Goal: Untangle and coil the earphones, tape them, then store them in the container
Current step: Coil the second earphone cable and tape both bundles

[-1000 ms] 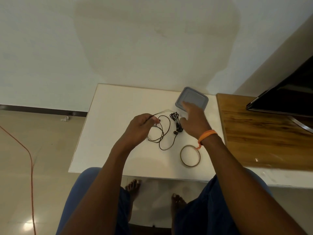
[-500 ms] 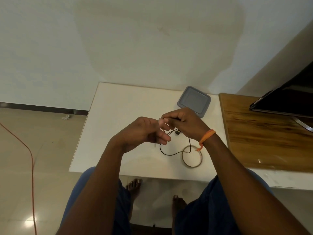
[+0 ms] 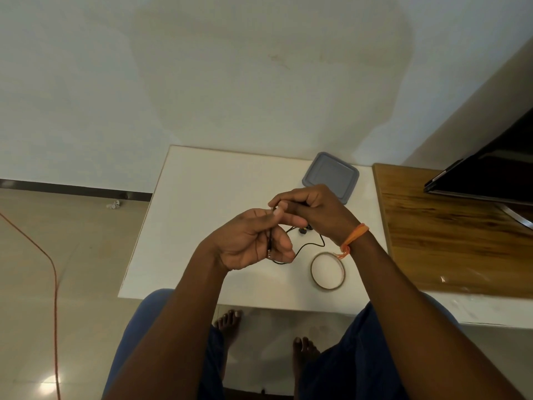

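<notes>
Above the middle of the white counter, both hands work the black earphones: the left hand has its grip clamped on the plug end of the cord, the right hand pinches the cord just beyond it. Loose cord and earbuds trail onto the counter beneath. A tape roll lies near the front edge; the grey container sits toward the back right corner.

text: none legible | labels: none | brands: none | numbers: none
</notes>
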Tool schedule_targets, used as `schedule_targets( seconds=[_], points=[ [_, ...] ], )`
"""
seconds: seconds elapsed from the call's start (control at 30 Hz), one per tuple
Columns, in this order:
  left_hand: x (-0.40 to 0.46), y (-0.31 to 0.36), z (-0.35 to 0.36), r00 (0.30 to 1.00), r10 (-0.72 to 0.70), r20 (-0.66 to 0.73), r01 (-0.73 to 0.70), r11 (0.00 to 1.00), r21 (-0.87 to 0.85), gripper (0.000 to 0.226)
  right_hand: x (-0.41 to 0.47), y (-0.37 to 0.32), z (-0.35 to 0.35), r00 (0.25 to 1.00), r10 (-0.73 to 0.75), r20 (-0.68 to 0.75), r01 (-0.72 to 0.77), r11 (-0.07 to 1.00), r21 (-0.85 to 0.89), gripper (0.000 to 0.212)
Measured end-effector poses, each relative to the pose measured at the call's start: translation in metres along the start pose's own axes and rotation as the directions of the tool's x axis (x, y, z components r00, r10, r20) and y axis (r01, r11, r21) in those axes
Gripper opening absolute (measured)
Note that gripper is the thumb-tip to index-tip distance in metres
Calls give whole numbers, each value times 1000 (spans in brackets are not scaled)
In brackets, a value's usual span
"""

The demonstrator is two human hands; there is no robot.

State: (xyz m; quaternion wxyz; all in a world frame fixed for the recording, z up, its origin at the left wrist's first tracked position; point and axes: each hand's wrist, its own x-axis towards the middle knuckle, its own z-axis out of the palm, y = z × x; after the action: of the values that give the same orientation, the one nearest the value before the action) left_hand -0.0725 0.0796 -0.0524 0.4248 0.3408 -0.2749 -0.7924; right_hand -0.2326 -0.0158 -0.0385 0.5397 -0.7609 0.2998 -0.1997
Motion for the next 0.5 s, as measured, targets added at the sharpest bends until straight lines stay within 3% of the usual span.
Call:
schedule_targets(
  seconds=[0.13,0.3,0.4,0.47,0.5],
  points=[
    [0,-1,-1,994,-22,104,23,1000,-13,35,0,5,0,1000,28,1,-28,998,55,18],
    [1,2,7,970,96,223,-84,995,-60,44,3,11,-1,997,39,-69,-37,998,42,15],
    [2,4,14,945,243,219,-217,967,-136,51,12,22,5,975,222,-27,-214,960,180,31],
    [2,9,16,930,334,152,-306,934,-183,53,15,28,13,928,372,24,-361,881,306,45],
    [2,13,14,921,380,90,-358,914,-189,54,14,27,16,923,385,19,-374,881,290,41]
  ],
)
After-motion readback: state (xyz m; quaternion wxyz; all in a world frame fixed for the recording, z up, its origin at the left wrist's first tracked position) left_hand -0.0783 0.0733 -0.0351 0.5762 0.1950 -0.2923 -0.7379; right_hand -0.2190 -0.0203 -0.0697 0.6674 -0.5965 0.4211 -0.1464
